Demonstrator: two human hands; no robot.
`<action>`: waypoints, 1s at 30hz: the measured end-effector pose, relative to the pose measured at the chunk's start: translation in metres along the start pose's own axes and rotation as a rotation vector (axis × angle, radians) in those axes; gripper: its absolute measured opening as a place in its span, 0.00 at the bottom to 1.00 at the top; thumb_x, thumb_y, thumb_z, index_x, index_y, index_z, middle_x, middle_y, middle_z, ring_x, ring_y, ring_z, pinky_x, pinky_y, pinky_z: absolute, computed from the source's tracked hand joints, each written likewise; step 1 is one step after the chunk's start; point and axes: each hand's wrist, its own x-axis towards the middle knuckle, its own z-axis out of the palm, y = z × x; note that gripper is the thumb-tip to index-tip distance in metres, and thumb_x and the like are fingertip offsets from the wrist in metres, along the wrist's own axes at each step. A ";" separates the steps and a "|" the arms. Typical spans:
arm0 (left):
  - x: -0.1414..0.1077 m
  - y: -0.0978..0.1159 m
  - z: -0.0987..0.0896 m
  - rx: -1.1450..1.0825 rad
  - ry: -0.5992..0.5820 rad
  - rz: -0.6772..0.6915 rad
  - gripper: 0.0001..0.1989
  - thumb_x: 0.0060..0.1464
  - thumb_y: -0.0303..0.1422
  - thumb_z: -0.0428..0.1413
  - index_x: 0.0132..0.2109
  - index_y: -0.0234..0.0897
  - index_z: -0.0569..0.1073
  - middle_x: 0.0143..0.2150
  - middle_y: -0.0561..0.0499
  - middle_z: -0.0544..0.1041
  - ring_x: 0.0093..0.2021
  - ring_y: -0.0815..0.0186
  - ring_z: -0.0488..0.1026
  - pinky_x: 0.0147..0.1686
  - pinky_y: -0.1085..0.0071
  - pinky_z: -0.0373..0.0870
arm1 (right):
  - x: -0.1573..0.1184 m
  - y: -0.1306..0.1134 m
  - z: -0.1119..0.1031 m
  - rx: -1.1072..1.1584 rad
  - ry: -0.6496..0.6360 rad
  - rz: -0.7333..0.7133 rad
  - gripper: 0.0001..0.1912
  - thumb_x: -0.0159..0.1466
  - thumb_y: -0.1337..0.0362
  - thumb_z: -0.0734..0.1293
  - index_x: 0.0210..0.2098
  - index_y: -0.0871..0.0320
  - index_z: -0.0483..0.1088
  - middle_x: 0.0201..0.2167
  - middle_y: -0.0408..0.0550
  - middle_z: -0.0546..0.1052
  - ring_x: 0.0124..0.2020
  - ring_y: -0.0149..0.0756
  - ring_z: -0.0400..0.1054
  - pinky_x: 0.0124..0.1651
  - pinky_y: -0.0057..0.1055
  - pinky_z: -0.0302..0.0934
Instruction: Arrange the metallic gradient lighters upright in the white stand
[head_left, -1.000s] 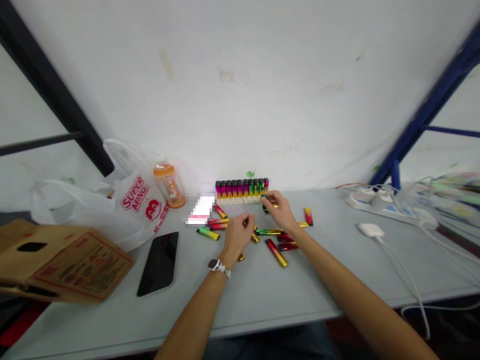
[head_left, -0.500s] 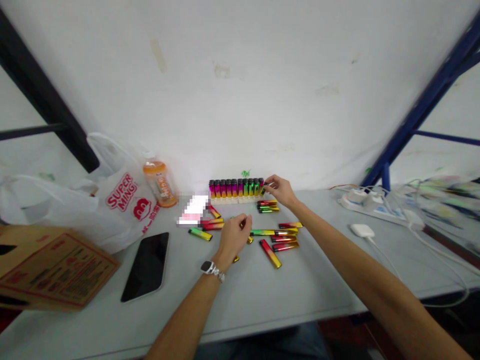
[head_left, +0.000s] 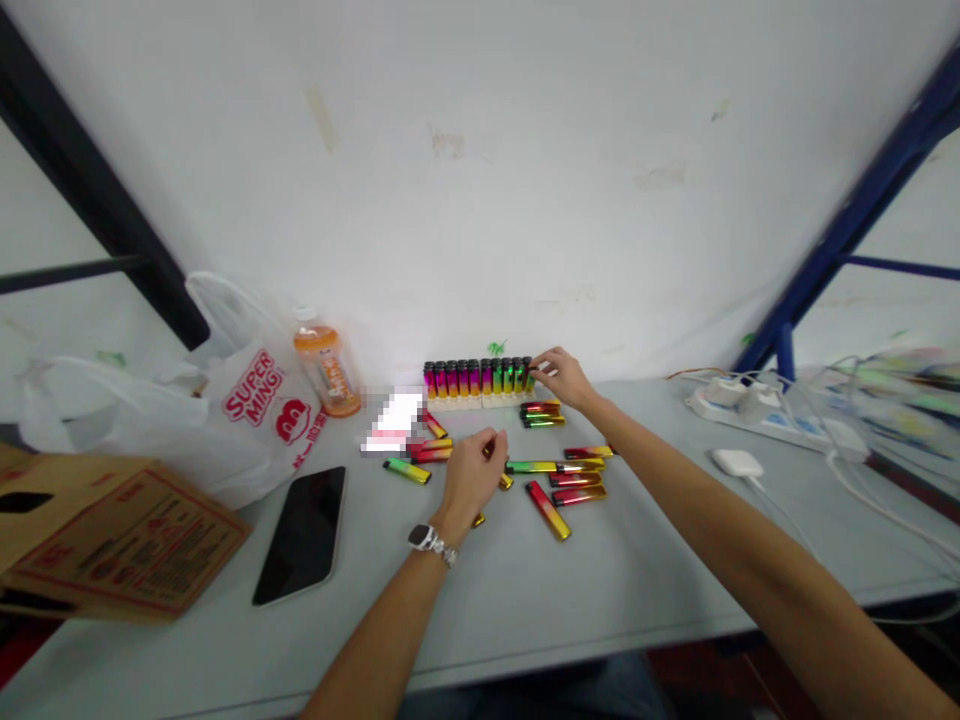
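Note:
Lighters (head_left: 454, 379) with shiny purple, green and gold bodies stand upright in a row in a pale holder (head_left: 457, 403) against the wall. At the right end of this row, my right hand (head_left: 561, 378) has its fingertips pinched on the top of a lighter (head_left: 531, 375). My left hand (head_left: 474, 470), wearing a watch, hovers low among loose lighters with its fingers curled; what they hold, if anything, is hidden. Close to it lie a green-gold lighter (head_left: 407, 471), a red-gold lighter (head_left: 548, 511) and several others.
A black phone (head_left: 301, 537), a cardboard box (head_left: 127, 540), a white plastic bag (head_left: 247, 420) and an orange bottle (head_left: 330, 370) are at the left. A blurred-out bright object (head_left: 394, 422) lies beside the holder. To the right are a white charger (head_left: 737, 463) and a power strip (head_left: 780, 420).
The lighter in my right hand has moved from just beside the row's right end into line with it. My left hand stays curled over the loose lighters. The view has shifted slightly.

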 end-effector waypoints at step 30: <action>0.000 0.001 -0.001 -0.017 0.005 0.000 0.21 0.61 0.44 0.46 0.23 0.38 0.64 0.21 0.53 0.70 0.24 0.68 0.66 0.27 0.74 0.56 | -0.066 -0.056 -0.012 -0.706 -0.486 -0.088 0.14 0.58 0.64 0.66 0.43 0.58 0.76 0.43 0.55 0.72 0.43 0.45 0.70 0.48 0.37 0.58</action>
